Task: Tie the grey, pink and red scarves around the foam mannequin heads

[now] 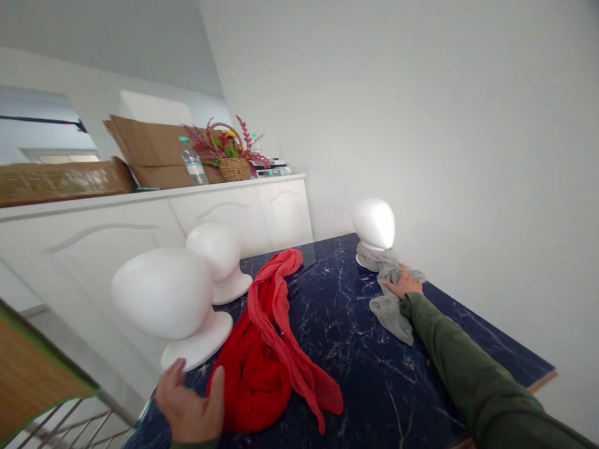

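A white mannequin head (374, 223) stands at the far right of the dark marbled table (355, 349), a grey scarf (390, 317) wrapped around its neck. My right hand (406, 284) lies on the scarf's hanging part beside the head; its fingertips are partly lost in the cloth, so its grip is unclear. Two more white mannequin heads (163, 293) (214, 249) stand at the left, both bare. Near the closer one's base, my left hand (189, 405) holds nothing, thumb and fingers apart. Just right of it lie a bright red scarf (255, 390) and a lighter coral-red scarf (285, 330), loosely heaped.
Behind the table runs a white cabinet (243, 212) bearing cardboard (154, 149), a water bottle (193, 163) and a flower basket (235, 168). A wire rack (77, 427) with an orange-and-green cloth (37, 374) is at the lower left. A wall borders the right side.
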{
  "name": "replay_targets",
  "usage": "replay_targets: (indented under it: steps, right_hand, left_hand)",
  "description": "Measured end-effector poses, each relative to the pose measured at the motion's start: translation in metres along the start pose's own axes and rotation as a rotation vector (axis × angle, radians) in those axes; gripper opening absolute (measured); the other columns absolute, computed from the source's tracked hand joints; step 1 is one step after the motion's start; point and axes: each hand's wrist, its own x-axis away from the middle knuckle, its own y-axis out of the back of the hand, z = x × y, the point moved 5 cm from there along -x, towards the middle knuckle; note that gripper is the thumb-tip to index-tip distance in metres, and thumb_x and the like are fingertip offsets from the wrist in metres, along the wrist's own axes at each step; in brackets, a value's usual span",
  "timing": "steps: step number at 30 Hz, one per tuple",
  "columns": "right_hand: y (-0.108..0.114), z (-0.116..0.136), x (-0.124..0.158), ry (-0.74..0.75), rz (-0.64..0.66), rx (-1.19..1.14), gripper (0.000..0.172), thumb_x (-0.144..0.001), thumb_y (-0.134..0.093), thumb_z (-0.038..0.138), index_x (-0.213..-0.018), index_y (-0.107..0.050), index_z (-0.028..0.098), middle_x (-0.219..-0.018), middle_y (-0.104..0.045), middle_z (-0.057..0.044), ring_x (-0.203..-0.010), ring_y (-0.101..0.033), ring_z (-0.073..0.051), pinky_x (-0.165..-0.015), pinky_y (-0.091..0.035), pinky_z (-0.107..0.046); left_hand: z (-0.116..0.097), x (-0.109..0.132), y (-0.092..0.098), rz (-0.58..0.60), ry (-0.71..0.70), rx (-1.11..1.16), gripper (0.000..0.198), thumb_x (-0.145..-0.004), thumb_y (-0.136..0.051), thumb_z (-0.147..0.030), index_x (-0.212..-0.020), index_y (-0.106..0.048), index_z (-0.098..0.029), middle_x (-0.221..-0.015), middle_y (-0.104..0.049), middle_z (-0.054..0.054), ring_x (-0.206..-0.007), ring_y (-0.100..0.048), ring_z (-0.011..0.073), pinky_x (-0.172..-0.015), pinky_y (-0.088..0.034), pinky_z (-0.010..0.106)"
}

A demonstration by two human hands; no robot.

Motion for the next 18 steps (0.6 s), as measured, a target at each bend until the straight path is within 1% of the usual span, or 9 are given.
replay_targets:
  steps: [3,5,7,8,10,13,15,16,18]
  right_hand:
    - [-0.006,0.007,-0.002,0.087,0.18,-0.022,0.04,-0.076,-0.045,0.036,-0.104,-0.048,0.007,-0.103,-0.053,-0.021,-0.098,-0.048,-0.028,-0.082,-0.032,-0.041]
    - [-0.004,0.014,0.0,0.141,0.215,-0.032,0.029,-0.077,-0.043,0.028,-0.095,-0.053,0.008,-0.097,-0.056,-0.018,-0.093,-0.051,-0.025,-0.08,-0.034,-0.036]
    - [-0.004,0.024,0.006,0.183,0.232,-0.036,0.027,-0.077,-0.044,0.028,-0.092,-0.054,0.009,-0.094,-0.058,-0.016,-0.089,-0.053,-0.024,-0.077,-0.036,-0.034]
    - [-0.004,0.03,0.011,0.206,0.243,-0.04,0.027,-0.076,-0.044,0.03,-0.091,-0.054,0.009,-0.093,-0.058,-0.015,-0.088,-0.053,-0.023,-0.075,-0.036,-0.033]
    - [-0.007,0.044,0.022,0.249,0.265,-0.057,0.027,-0.077,-0.044,0.031,-0.091,-0.054,0.01,-0.092,-0.059,-0.014,-0.086,-0.054,-0.022,-0.074,-0.037,-0.032]
    - [-0.012,0.065,0.043,0.289,0.294,-0.094,0.027,-0.076,-0.043,0.029,-0.092,-0.053,0.011,-0.094,-0.058,-0.014,-0.088,-0.053,-0.022,-0.075,-0.037,-0.031]
    - [-0.014,0.078,0.058,0.307,0.317,-0.12,0.026,-0.075,-0.043,0.028,-0.09,-0.052,0.01,-0.093,-0.058,-0.015,-0.088,-0.053,-0.023,-0.075,-0.037,-0.032]
    - [-0.015,0.083,0.065,0.317,0.33,-0.135,0.025,-0.075,-0.043,0.029,-0.089,-0.052,0.01,-0.092,-0.058,-0.016,-0.088,-0.053,-0.023,-0.075,-0.037,-0.033]
    - [-0.013,0.093,0.078,0.34,0.356,-0.17,0.023,-0.073,-0.044,0.029,-0.086,-0.053,0.011,-0.09,-0.058,-0.015,-0.087,-0.053,-0.023,-0.075,-0.037,-0.033]
  left_hand:
    - [-0.056,0.027,-0.009,0.116,-0.415,0.032,0.06,-0.074,-0.043,-0.034,-0.127,-0.018,-0.02,-0.124,-0.032,0.014,-0.119,-0.028,0.0287,-0.097,-0.026,0.048]
    - [-0.086,0.047,-0.026,0.316,-0.632,0.102,0.059,-0.076,-0.039,-0.039,-0.129,-0.017,-0.023,-0.13,-0.03,0.011,-0.12,-0.027,0.0284,-0.098,-0.025,0.048]
    - [-0.106,0.066,-0.042,0.513,-0.764,0.167,0.064,-0.076,-0.035,-0.049,-0.131,-0.016,-0.021,-0.133,-0.03,0.011,-0.122,-0.026,0.0292,-0.099,-0.022,0.048]
    - [-0.112,0.073,-0.049,0.585,-0.802,0.191,0.067,-0.076,-0.033,-0.053,-0.131,-0.017,-0.02,-0.132,-0.033,0.011,-0.121,-0.027,0.0293,-0.1,-0.02,0.049]
    - [-0.119,0.082,-0.059,0.661,-0.829,0.22,0.065,-0.075,-0.034,-0.054,-0.129,-0.023,-0.02,-0.124,-0.044,0.01,-0.116,-0.034,0.028,-0.1,-0.017,0.05]
    - [-0.12,0.081,-0.062,0.694,-0.764,0.199,0.044,-0.072,-0.046,-0.043,-0.11,-0.047,-0.021,-0.098,-0.059,0.009,-0.095,-0.05,0.0239,-0.097,-0.024,0.048]
    - [-0.119,0.076,-0.061,0.732,-0.725,0.174,0.022,-0.073,-0.045,-0.033,-0.087,-0.056,-0.019,-0.077,-0.058,0.007,-0.077,-0.053,0.0197,-0.089,-0.034,0.044]
    - [-0.119,0.074,-0.059,0.756,-0.719,0.166,0.018,-0.074,-0.043,-0.03,-0.077,-0.056,-0.019,-0.07,-0.056,0.006,-0.07,-0.052,0.0182,-0.083,-0.039,0.041]
    - [-0.119,0.07,-0.057,0.777,-0.711,0.16,0.02,-0.076,-0.039,-0.027,-0.067,-0.054,-0.018,-0.063,-0.052,0.005,-0.064,-0.049,0.0171,-0.07,-0.043,0.035]
